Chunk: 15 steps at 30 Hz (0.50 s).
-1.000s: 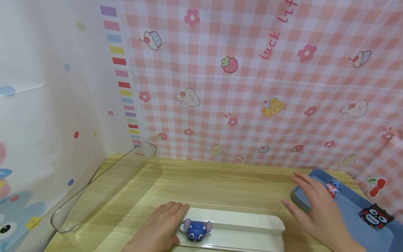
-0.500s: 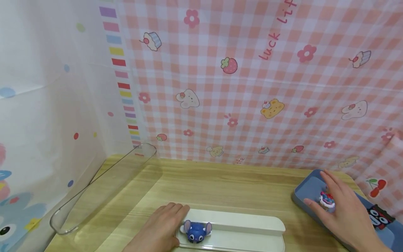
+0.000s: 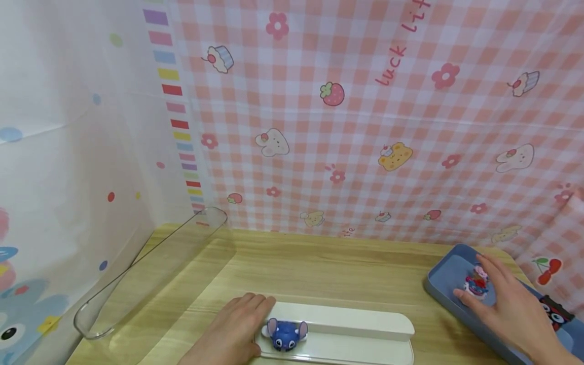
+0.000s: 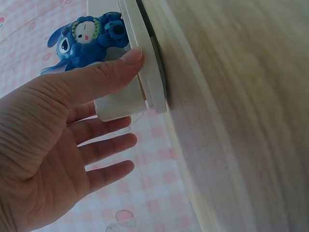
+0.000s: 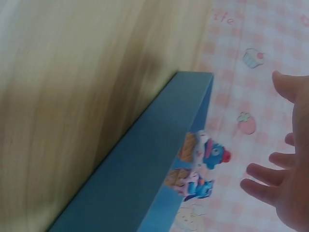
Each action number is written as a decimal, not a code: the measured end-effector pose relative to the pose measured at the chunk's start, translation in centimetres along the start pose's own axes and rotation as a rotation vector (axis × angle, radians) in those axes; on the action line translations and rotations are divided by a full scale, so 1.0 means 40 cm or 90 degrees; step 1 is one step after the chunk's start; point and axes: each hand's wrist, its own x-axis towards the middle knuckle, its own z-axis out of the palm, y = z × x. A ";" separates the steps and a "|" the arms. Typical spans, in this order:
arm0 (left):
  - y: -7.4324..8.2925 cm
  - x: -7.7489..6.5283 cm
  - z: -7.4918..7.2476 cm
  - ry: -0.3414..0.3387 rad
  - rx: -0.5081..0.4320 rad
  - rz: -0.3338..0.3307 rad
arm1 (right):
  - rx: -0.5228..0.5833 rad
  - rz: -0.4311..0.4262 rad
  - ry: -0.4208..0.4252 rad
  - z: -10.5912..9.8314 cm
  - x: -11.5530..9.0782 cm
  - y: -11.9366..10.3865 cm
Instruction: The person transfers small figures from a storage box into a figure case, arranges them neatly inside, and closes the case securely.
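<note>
My left hand (image 3: 234, 324) grips the left end of a long white stepped display base (image 3: 356, 317), thumb at the front corner, fingers behind. A blue big-eared figurine (image 3: 285, 334) lies on the base beside that hand; the left wrist view shows its pale face framed by a green beaded ring. My right hand (image 3: 511, 304) hovers over a blue-grey tray (image 3: 438, 299), thumb and fingers spread with nothing between them. Near its fingertips are two small ice-cream-cone figurines, one with a red tip (image 5: 212, 152), the other pink and blue (image 5: 190, 183).
A black owl-like figure (image 3: 557, 312) lies farther along the tray, partly behind the right hand. At the left of the wooden table (image 3: 319, 263) stands a long transparent cover (image 3: 159, 268). Checked cloth (image 3: 365, 121) hangs behind, polka-dot cloth (image 3: 68, 126) at left.
My right hand has moved rightward from the tray's left edge to above the tray, exposing the cone figurines and partly covering the owl-like figure. The left hand and blue figurine have stayed put.
</note>
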 end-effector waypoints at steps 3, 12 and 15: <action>0.001 -0.001 0.000 0.003 0.001 0.000 | -0.017 0.026 -0.048 0.009 0.008 0.017; -0.001 -0.004 0.003 0.021 0.008 0.012 | -0.040 0.084 -0.187 0.031 0.035 0.061; -0.001 -0.005 0.004 0.016 0.006 0.007 | -0.035 0.086 -0.196 0.036 0.037 0.076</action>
